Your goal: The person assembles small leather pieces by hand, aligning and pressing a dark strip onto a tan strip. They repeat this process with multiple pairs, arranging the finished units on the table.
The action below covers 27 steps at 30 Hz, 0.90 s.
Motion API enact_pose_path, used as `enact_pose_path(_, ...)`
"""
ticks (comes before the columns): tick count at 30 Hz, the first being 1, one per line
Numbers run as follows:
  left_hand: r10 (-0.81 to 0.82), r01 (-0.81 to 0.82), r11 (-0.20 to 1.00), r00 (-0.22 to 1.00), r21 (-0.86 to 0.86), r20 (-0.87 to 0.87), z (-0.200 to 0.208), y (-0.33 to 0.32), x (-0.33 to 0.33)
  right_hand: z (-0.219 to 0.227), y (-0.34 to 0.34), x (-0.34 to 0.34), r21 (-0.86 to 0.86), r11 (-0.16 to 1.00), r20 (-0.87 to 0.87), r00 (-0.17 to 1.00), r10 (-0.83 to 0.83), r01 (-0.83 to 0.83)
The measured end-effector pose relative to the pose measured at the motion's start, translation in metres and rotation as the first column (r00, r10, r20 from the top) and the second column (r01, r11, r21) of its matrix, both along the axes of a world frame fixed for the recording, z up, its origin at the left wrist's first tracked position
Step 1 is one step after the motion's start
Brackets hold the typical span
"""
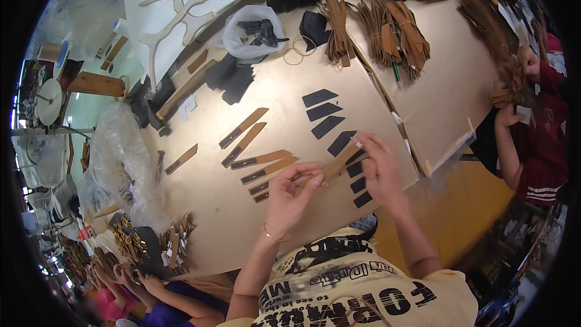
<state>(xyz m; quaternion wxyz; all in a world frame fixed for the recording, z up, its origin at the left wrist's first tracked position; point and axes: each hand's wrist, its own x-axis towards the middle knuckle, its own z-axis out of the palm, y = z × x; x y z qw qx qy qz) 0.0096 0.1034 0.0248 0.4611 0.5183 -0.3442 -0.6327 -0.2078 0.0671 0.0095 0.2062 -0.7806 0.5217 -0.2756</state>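
Note:
Both my hands are over the table, a tan leather strip [336, 166] stretched between them. My left hand [292, 197] pinches one end with thumb and fingertips. My right hand [379, 166] closes on the other end, where a dark tip shows; its exact grip is partly hidden. Left of my left hand lie several brown strips with black ends [251, 145], fanned out at a slant. A column of small black pieces with angled ends [328, 126] runs beyond and under my right hand, with more black pieces [358, 185] beside its wrist.
A clear plastic bag [253, 30] with black scraps stands at the back, near rubber bands [295, 51]. Brown strip bundles [387, 33] lie at the far right. Crumpled plastic [121, 163] covers the left edge. Co-workers' hands [514, 94] work at right and lower left.

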Motion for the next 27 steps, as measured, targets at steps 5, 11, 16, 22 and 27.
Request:
enact_pose_path(5,0.012,-0.01,0.999,0.999,0.047,-0.036,-0.009,-0.01,-0.019,0.008,-0.008,0.007,0.548,0.817,0.72,0.598,-0.351,-0.18)
enact_pose_path(11,0.055,-0.067,0.997,0.966,0.039,0.252,-0.017,-0.01,-0.031,0.013,-0.032,0.009,0.542,0.84,0.383,0.901,-0.205,-0.039)
enact_pose_path(16,0.037,-0.069,0.995,0.921,0.068,0.389,-0.02,-0.009,-0.032,0.008,-0.035,0.009,0.44,0.898,0.294,0.946,-0.135,-0.009)
enact_pose_path(22,0.093,0.002,0.988,0.793,-0.157,0.601,-0.009,-0.01,-0.034,0.005,-0.035,0.008,0.354,0.935,0.209,0.975,-0.077,-0.001)
enact_pose_path(27,0.064,0.047,0.987,0.757,-0.153,0.65,-0.008,-0.014,-0.04,-0.002,-0.038,0.011,0.326,0.945,0.195,0.978,-0.074,0.006)
